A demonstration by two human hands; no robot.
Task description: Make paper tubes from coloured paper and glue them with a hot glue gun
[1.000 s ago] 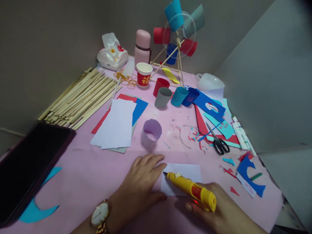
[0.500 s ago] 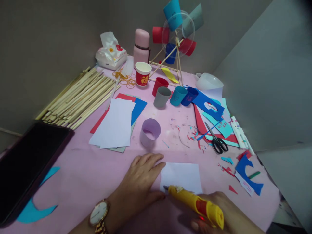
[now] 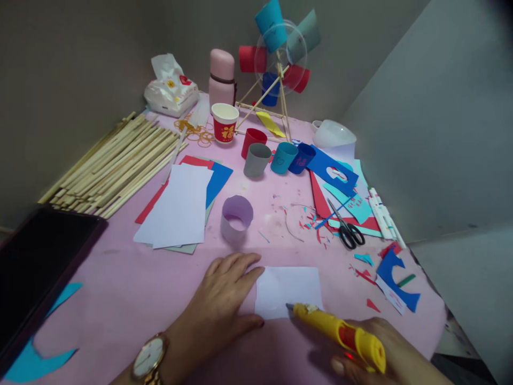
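A small white sheet of paper (image 3: 286, 286) lies flat on the pink tablecloth in front of me. My left hand (image 3: 226, 294), fingers stretched out, rests flat at the sheet's left edge; a watch (image 3: 149, 357) is on that wrist. In my right hand (image 3: 372, 342) is a yellow hot glue gun (image 3: 332, 326), its dark nozzle over the lower middle of the paper and a red light glowing near its handle. Whether the nozzle touches the paper I cannot tell. Just beyond my left hand stands a pale purple paper ring (image 3: 236, 219).
Scissors (image 3: 344, 224), paper scraps and cut sheets (image 3: 340, 171) lie to the right. White paper (image 3: 176, 208) on coloured sheets, wooden sticks (image 3: 108, 166) and a black tablet-like device (image 3: 44, 267) are left. Behind stand paper cups (image 3: 256, 160), a flask (image 3: 222, 85) and a stick-framed wheel (image 3: 280, 59).
The glue gun's nozzle has moved right along the paper, from near its left edge toward the middle. The left hand keeps its place at the edge. The view has shifted slightly.
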